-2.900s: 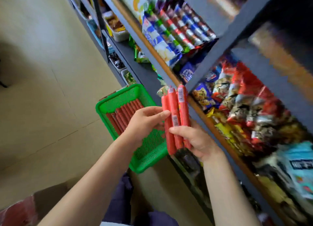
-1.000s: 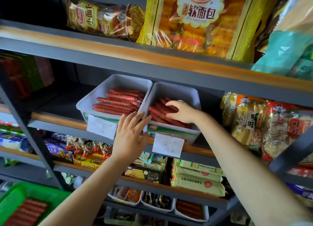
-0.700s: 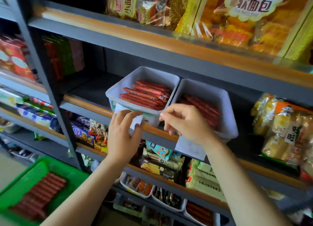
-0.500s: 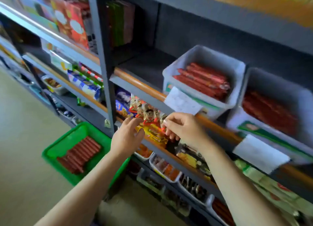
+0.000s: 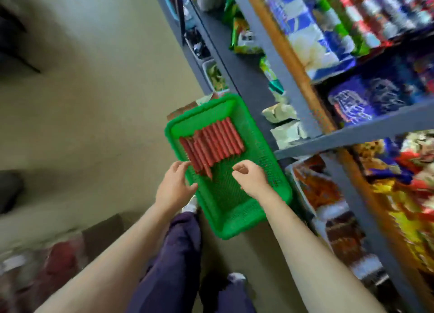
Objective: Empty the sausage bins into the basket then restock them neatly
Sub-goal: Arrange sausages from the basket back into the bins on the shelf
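A green basket (image 5: 242,215) sits on the floor (image 5: 94,101) beside a grey shelf (image 5: 347,139). A row of red sausages (image 5: 212,143) lies side by side in its far half. The left hand (image 5: 175,187), fingers relaxed and holding nothing, hovers at the basket's left rim, fingertips near the sausages. The right hand (image 5: 250,180), loosely curled and empty, hangs over the basket's bare mesh. The shelf's snack packets (image 5: 352,96) are blurred; the sausage bins are out of sight.
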Tool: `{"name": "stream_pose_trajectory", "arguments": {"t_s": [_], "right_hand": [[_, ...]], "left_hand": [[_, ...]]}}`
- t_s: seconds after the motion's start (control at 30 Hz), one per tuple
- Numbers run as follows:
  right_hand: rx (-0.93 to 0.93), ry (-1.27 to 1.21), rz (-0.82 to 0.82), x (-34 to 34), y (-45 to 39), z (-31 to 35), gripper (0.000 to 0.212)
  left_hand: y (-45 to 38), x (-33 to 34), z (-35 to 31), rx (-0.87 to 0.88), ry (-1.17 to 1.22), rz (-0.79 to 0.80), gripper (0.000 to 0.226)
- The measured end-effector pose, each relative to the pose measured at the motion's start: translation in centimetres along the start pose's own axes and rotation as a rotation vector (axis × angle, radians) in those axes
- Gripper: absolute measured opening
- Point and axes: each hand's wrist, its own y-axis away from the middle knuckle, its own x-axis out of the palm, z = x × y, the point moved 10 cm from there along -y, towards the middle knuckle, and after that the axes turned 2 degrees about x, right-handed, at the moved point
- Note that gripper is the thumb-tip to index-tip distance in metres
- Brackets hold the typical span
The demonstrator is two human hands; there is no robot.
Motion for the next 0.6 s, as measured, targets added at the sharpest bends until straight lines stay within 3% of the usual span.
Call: {"name": "stream_pose_trajectory", "arguments": {"t_s": [0.27,0.5,0.6], "right_hand": [[0.146,0.149,0.091,9.8,-12.4,0.4,0.036],[0.174,0.298,0.113,14.3,-16.9,0.7,0.066],[0.174,0.329,0.043,15.1,-17.5,0.7,0.077]], "left_hand": [[-9.4,1.4,6.5,0.026,-0.09,-0.001,0.118],[-10.8,2.3,9.1,0.085,-0.145,-0.025,0.122],[-10.8,2.5,9.7,0.104,-0.141,-0.047,0.121]]}}
